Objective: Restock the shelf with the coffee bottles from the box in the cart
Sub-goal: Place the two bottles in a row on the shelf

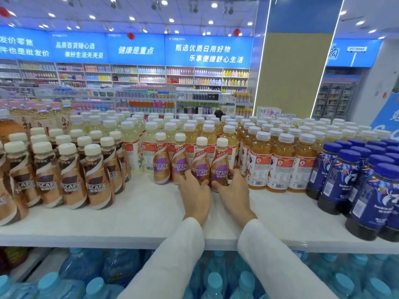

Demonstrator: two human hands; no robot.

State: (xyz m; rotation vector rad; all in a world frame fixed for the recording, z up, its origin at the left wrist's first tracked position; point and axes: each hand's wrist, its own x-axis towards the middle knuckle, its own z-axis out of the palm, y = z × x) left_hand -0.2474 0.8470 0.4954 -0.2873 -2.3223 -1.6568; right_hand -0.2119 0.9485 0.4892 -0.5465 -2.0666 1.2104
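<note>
Blue-capped water bottles fill the level below the white shelf, and two white sleeves reach over its front edge. Mid-shelf, the left hand curls its fingers round one purple-label coffee bottle and the right hand wraps a second coffee bottle touching it, both upright on the shelf. Behind them on the shelf stand amber tea bottles, with brown-label bottles at its left end and dark blue bottles at its right.
</note>
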